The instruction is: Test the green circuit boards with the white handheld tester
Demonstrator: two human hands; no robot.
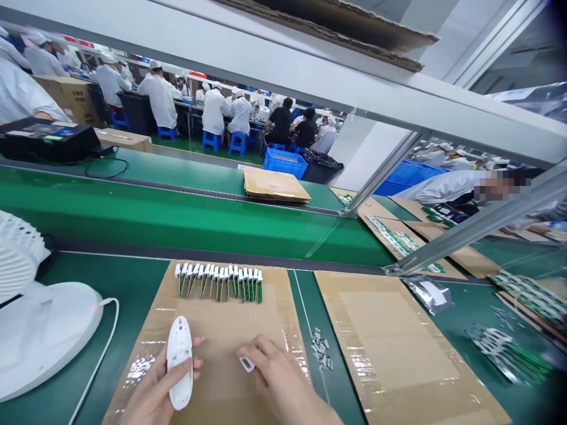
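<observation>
Observed a green bench point(124, 289). Noted on it, side by side, a right cardboard sheet point(398, 342) and a left cardboard sheet point(230, 336), both taped. Recorded a row of white-capped green boards point(219, 274) along the left one's far edge. Found the left hand point(153, 383) and right hand point(279, 372) over that sheet, apart. Confirmed a white oval part point(179, 348) grasped in the left. Located a heap of small metallic pieces point(321, 349) between the sheets. Verified a small white-rimmed piece point(247, 363) pinched in the right.
</observation>
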